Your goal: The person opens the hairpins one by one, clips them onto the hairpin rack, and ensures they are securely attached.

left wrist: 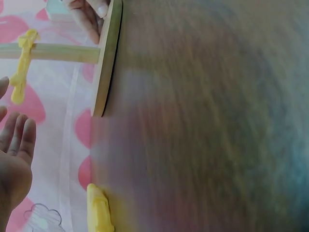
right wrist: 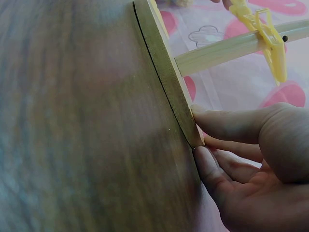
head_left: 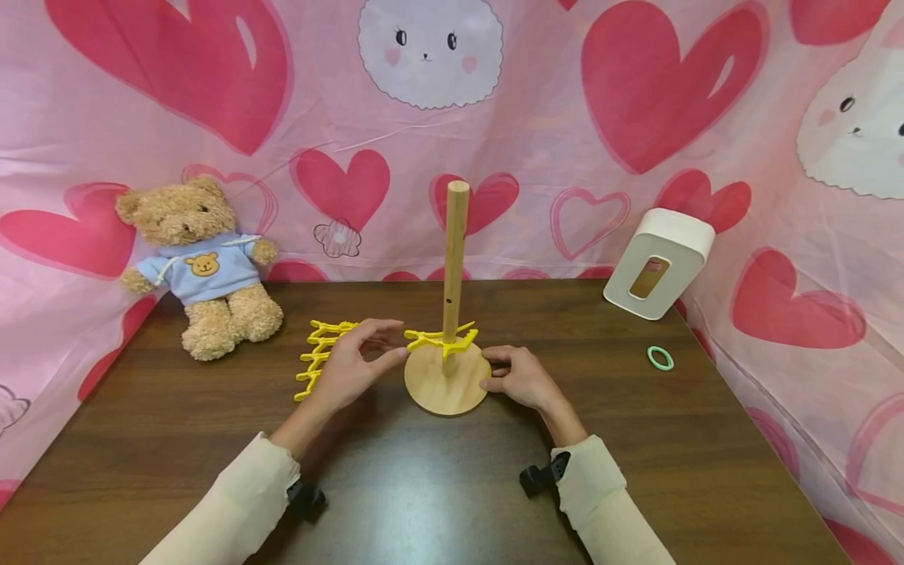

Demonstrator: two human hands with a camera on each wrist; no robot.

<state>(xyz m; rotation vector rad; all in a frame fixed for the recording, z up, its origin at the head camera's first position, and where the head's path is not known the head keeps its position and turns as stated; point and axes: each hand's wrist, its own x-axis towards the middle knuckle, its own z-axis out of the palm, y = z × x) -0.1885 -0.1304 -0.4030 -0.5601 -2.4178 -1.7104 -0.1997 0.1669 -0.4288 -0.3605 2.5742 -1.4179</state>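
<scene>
A wooden stand has a round base and an upright post. Low on the post, a yellow plastic branched piece with arms reaching outward fits around it. My right hand grips the right edge of the base, thumb on its top and fingers at the rim, as the right wrist view shows. To the left, my left hand has its thumb and fingers spread, fingertips close to the yellow piece's left arm and holding nothing. Beside and partly behind it lie several more yellow pieces in a row.
At the back left a teddy bear in a blue top leans on the pink heart-patterned cloth. A white box with a slot stands tilted at the back right. A small green ring lies on the brown table.
</scene>
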